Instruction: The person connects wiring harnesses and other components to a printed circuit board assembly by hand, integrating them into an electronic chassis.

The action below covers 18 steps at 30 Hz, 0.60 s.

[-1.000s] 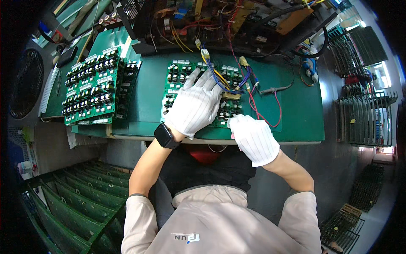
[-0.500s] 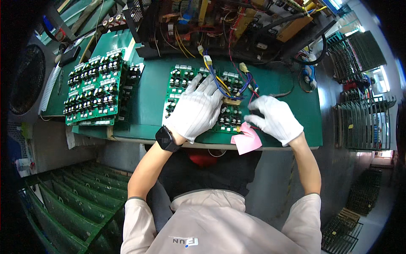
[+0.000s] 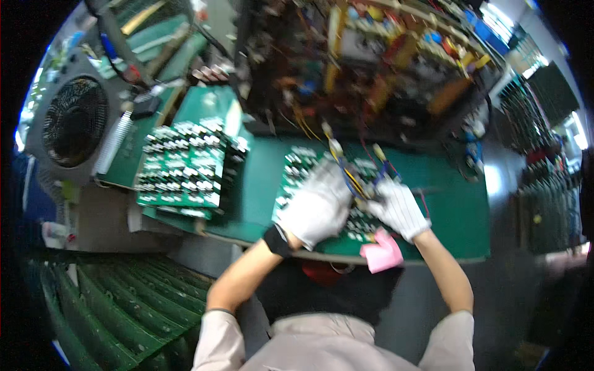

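A green circuit board with rows of black-and-white components lies on the green work surface. My left hand, in a white striped glove, rests on the board, its fingers stretched toward the far edge and blurred. Close beside it, my gloved right hand has its fingers closed on the end of a blue, yellow and black wire harness, where a connector meets the board; the exact grip is smeared. A pink cloth or paper piece hangs at the front edge below the right hand.
More populated circuit boards are stacked at the left. Behind the work area stands an open rack of wired electronics. A black fan is at far left, a green slotted rack at lower left. Board racks line the right side.
My right hand has moved from beside the harness onto its connector end. The left hand stays on the board. The whole view has shifted, with the scene appearing lower and further right.
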Each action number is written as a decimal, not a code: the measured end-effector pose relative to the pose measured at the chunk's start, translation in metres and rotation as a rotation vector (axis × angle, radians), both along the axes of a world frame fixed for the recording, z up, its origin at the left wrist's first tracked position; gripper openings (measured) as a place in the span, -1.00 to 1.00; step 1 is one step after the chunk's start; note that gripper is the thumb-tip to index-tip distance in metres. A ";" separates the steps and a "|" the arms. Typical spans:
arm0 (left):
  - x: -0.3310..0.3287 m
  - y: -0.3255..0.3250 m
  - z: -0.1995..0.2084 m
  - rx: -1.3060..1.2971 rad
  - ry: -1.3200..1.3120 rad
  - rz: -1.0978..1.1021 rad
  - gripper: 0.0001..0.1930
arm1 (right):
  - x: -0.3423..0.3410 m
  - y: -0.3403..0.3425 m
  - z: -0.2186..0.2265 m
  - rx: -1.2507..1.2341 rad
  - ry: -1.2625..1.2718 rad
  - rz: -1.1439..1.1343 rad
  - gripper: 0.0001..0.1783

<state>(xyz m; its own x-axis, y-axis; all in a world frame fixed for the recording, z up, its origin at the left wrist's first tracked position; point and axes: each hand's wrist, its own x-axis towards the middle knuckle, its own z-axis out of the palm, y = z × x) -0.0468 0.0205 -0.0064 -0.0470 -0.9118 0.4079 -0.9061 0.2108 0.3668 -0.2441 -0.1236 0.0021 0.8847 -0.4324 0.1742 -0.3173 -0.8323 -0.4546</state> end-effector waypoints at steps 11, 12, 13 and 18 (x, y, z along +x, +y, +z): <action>-0.014 -0.028 0.009 -0.019 0.231 -0.067 -0.40 | -0.012 -0.001 0.023 -0.078 0.153 0.058 -0.69; -0.013 -0.035 0.008 0.016 0.332 -0.081 -0.37 | -0.008 -0.002 0.022 -0.090 0.152 0.052 -0.70; -0.007 -0.039 0.008 -0.006 0.264 -0.130 -0.39 | -0.005 -0.002 0.023 -0.127 0.127 0.076 -0.71; -0.006 -0.030 0.004 0.000 -0.035 -0.091 -0.60 | -0.006 -0.004 0.016 -0.158 0.062 0.108 -0.70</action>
<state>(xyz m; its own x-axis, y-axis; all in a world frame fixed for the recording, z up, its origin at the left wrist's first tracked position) -0.0528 -0.0096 -0.0029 -0.1444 -0.9029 0.4048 -0.8955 0.2933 0.3348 -0.2496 -0.1275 0.0179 0.9356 -0.3058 0.1763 -0.2453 -0.9224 -0.2984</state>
